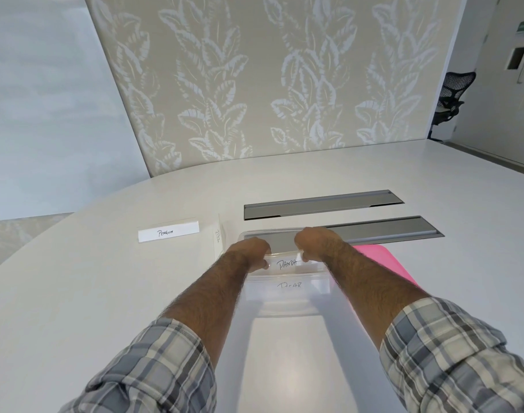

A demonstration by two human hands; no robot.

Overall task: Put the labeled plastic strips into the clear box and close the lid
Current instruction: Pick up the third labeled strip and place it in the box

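While the head view shows both arms reaching forward, the left hand [250,252] and the right hand [316,242] each pinch an end of the strip marked PANDA [288,263], holding it over the open clear box [287,296] on the white surface [106,293]. Both grips are closed on that strip. A second strip, reading BEAR [289,285], seems to lie inside the box already. The PENGUIN strip [168,231] rests well to the left, and another strip [217,236], its writing too small to read, lies just beside the box. A pink sheet [383,260] shows behind the right forearm. Judged so, roughly half the strips remain, and no lid can be clearly made out yet.
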